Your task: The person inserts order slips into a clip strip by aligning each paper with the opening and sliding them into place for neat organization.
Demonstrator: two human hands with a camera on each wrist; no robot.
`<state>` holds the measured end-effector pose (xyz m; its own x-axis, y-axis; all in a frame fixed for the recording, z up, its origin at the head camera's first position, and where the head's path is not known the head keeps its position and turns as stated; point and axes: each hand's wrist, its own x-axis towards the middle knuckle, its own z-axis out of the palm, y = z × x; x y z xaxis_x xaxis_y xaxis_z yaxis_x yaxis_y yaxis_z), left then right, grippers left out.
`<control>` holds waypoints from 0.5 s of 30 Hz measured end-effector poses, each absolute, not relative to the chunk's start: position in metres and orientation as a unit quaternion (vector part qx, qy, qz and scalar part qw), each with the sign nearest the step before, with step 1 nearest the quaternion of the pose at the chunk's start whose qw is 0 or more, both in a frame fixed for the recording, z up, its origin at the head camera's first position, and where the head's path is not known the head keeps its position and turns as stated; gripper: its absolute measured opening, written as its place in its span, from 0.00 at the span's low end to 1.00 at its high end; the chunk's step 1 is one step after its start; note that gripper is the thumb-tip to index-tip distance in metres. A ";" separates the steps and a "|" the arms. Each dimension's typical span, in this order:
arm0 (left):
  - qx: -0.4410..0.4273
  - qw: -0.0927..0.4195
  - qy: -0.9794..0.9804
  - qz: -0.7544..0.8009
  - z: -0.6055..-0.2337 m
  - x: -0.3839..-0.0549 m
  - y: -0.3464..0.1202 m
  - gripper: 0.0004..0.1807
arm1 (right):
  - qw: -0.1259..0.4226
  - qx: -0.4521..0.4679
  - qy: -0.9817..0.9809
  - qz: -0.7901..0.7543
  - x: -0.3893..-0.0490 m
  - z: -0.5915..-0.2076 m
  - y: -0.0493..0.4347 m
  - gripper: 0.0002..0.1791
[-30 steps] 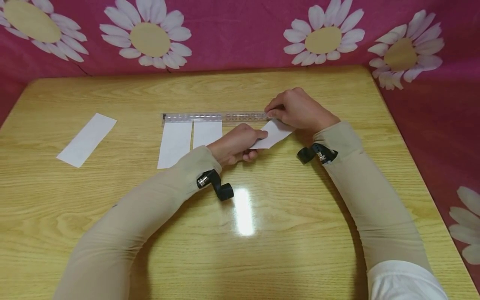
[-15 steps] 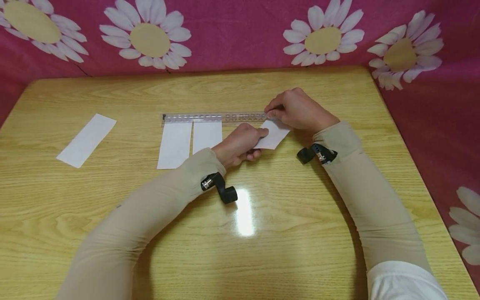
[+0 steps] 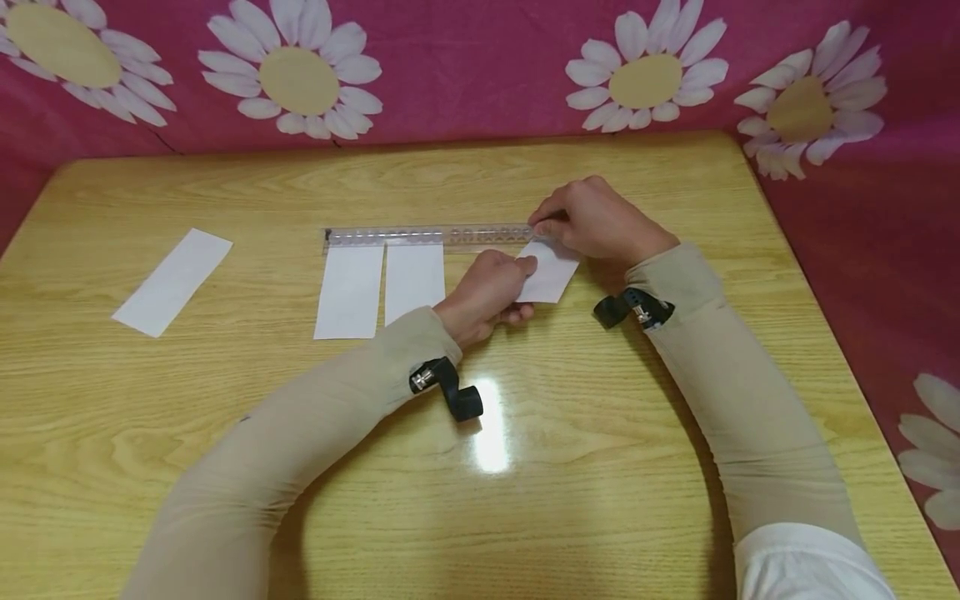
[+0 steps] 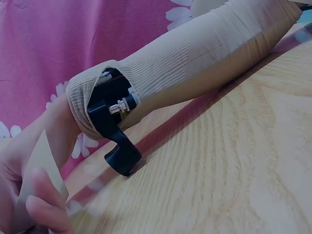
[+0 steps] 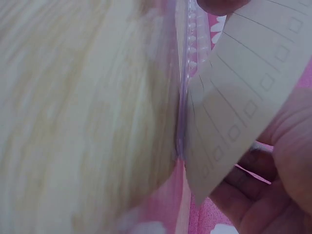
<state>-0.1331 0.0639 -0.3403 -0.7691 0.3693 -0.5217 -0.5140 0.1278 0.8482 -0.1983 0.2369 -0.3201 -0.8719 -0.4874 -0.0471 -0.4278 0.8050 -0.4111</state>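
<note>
In the head view my right hand [image 3: 600,221] pinches the right end of a clear plastic ruler [image 3: 480,237] lying across the table. My left hand [image 3: 487,292] holds a white paper strip [image 3: 551,275], thumb on top and other fingers beneath. The strip's far end meets the ruler just under my right hand. Printed lines and small boxes show on the strip's face [image 5: 258,73] in the right wrist view, close against the ruler's edge. Two more paper strips, one left [image 3: 349,292] and one right [image 3: 415,279], lie side by side with their top ends under the ruler.
Off to the left, another white paper strip [image 3: 174,283] lies slanted on the wooden table [image 3: 585,467]. A pink cloth with daisies [image 3: 465,75] hangs behind the table's far edge. Black camera mounts stick out from both sleeves, left [image 3: 450,392] and right [image 3: 630,307].
My left hand has shifted a little right and toward me, turning the held strip straighter to the ruler. The right hand and the ruler stay in place.
</note>
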 end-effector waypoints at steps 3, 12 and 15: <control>-0.062 0.337 0.672 0.656 -0.340 -0.132 0.065 0.16 | 0.075 -0.241 0.947 -0.197 -0.198 -0.320 0.237 0.11; -0.076 0.350 0.668 0.653 -0.340 -0.132 0.064 0.09 | 0.064 -0.253 0.945 -0.195 -0.198 -0.321 0.238 0.11; -0.079 0.356 0.660 0.657 -0.340 -0.131 0.060 0.09 | 0.062 -0.258 0.944 -0.196 -0.199 -0.322 0.238 0.11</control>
<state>-0.1312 0.0605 -0.3403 -0.7340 0.3638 -0.5735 -0.5715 0.1254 0.8110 -0.1989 0.2385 -0.3219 -0.8597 -0.5106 -0.0158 -0.4623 0.7909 -0.4010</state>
